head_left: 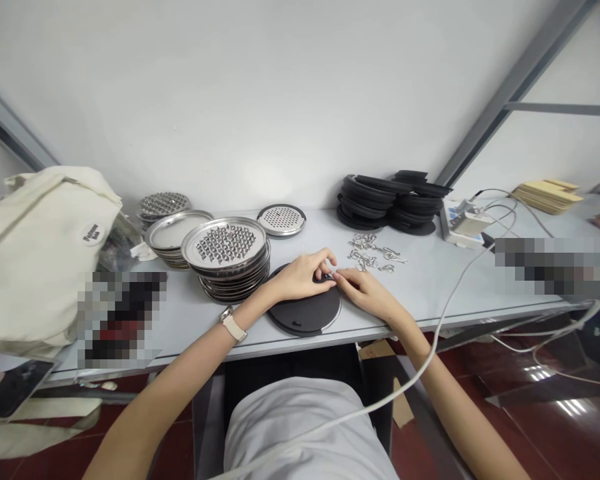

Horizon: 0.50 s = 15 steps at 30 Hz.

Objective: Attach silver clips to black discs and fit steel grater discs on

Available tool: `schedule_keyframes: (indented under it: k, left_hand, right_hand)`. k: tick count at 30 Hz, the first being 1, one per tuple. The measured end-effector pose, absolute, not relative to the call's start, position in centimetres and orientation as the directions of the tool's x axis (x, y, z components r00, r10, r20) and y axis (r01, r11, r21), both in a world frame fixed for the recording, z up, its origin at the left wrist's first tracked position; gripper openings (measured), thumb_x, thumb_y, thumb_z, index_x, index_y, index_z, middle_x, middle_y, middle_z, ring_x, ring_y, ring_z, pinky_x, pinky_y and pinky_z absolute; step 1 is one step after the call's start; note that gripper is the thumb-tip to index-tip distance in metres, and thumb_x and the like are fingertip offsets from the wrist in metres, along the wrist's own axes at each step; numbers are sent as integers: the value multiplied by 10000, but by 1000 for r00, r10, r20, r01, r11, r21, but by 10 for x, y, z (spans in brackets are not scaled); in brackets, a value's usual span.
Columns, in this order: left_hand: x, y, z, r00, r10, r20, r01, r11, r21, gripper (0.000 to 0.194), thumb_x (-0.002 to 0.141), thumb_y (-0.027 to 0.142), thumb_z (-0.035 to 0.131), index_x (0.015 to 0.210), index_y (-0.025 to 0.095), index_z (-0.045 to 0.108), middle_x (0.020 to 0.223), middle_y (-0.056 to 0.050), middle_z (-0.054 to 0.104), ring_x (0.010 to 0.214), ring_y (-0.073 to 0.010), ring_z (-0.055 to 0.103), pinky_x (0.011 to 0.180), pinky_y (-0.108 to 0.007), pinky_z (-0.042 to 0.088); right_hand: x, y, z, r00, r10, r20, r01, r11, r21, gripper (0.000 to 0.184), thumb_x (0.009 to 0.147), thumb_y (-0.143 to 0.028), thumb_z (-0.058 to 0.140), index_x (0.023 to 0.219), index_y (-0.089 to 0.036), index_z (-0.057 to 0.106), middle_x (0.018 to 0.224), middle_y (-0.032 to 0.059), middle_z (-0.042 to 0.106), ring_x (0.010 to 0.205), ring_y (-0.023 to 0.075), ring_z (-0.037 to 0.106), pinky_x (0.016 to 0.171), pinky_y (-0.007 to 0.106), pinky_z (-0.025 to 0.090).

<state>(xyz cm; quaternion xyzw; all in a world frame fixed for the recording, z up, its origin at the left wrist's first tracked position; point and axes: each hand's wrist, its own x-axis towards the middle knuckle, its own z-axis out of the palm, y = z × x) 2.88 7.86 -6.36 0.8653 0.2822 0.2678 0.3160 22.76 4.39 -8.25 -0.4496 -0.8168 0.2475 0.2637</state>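
A round black disc (300, 317) with a metal rim and a small slot lies on the table before me. My left hand (306, 276) rests over its upper part, thumb stretched along the surface and fingers curled near the far right edge. My right hand (366, 292) meets it there, thumb and index finger pinched together at the rim. A tiny shiny bit shows between the fingertips, too small to name. Just beyond my right hand lies a loose pile of small metal wire clips (364, 260). Left of the disc stands a stack of round metal graters (225, 248).
Behind are a single grater disc (281, 220) and stacks of black rings (367, 200). Further left are metal plates (177, 233) and a cream bag (45, 253). At right sit a power strip (460, 230) and yellow pads (547, 197). A white cable (443, 320) crosses before my right arm.
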Motion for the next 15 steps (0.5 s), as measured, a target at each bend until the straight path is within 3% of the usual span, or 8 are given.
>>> schedule_keyframes:
  k: [15]
  left_hand:
    - [29,79,-64,687,670,281,308,-619,723,308,762,215,642,1037,205,503,830,16,608,698,-109,567,649,-220,445]
  right_hand:
    - [227,43,-84,-411,890,197,618,431,-657,374,980,-374,365,749,-159,565,634,-1,538,595,135,464,585,259,336]
